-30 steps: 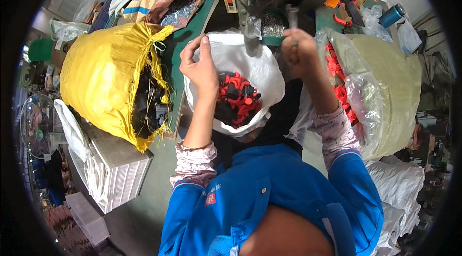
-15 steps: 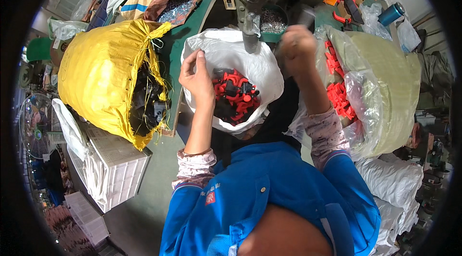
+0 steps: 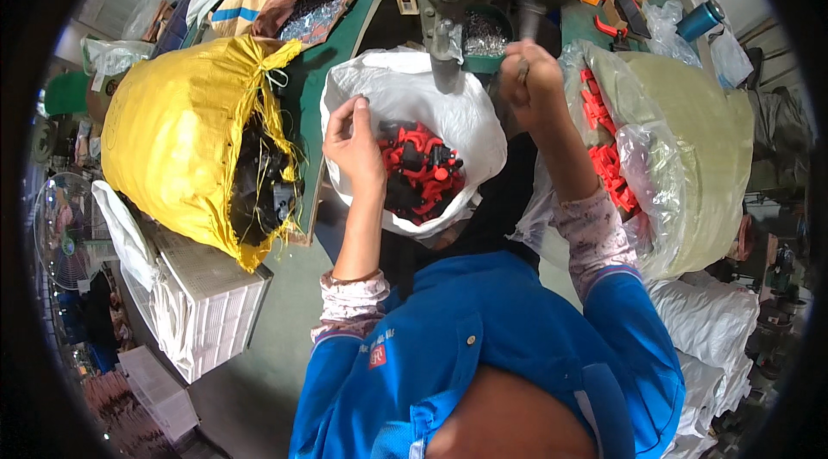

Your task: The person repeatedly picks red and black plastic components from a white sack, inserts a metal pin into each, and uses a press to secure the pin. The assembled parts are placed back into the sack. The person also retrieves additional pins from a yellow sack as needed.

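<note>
My left hand (image 3: 354,147) is raised over the left rim of a white woven bag (image 3: 473,110), with thumb and forefinger pinched together. A small dark piece (image 3: 362,100) shows at those fingertips, too little of it visible to name. Inside the bag lies a heap of red and black plastic parts (image 3: 424,167). My right hand (image 3: 532,85) is closed in a fist beyond the bag's right rim. Just above that fist is a blurred grey rod-like piece (image 3: 530,17); what the fingers grip is mostly hidden.
A metal machine (image 3: 446,40) reaches over the bag's far edge, beside a green tray of small metal pieces (image 3: 486,34). On the left sits a yellow sack (image 3: 177,135) of black parts. To the right is a pale sack (image 3: 699,157) with red parts and clear plastic.
My right fist has shifted slightly left and is less blurred, and the grey piece above it has moved left and up. My left hand keeps its pinch almost in place.
</note>
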Demonstrator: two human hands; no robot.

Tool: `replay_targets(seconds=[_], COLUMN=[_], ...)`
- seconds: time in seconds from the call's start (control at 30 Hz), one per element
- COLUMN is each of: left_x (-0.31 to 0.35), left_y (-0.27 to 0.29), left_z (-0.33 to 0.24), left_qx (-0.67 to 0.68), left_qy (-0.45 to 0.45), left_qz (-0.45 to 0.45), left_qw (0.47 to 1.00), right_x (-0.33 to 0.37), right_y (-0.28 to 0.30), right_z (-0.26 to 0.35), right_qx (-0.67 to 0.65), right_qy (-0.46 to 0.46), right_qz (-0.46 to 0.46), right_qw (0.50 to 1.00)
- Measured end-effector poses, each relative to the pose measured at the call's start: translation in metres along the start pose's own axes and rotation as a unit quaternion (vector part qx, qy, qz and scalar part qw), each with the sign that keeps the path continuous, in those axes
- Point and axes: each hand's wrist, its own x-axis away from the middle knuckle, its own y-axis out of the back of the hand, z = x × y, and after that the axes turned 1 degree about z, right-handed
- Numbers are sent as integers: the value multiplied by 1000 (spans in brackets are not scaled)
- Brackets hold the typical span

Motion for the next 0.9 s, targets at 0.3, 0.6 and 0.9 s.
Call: replay_targets(seconds=[0.3, 0.6, 0.9], left_x=[3, 1, 10], left_y=[-1, 33, 45], left_z=[4, 6, 10], left_qx=[8, 10, 33], left_qy=[15, 20, 54], left_qz=[10, -22, 5], left_qw=[1000, 1000, 998], right_x=[-4, 39, -2], right_y=[-7, -43, -7], right_z=[-12, 15, -40], right_qx=[207, 45, 303], right_qy=[172, -69, 301], right_qz=[103, 32, 144], right_qw=[957, 996, 893])
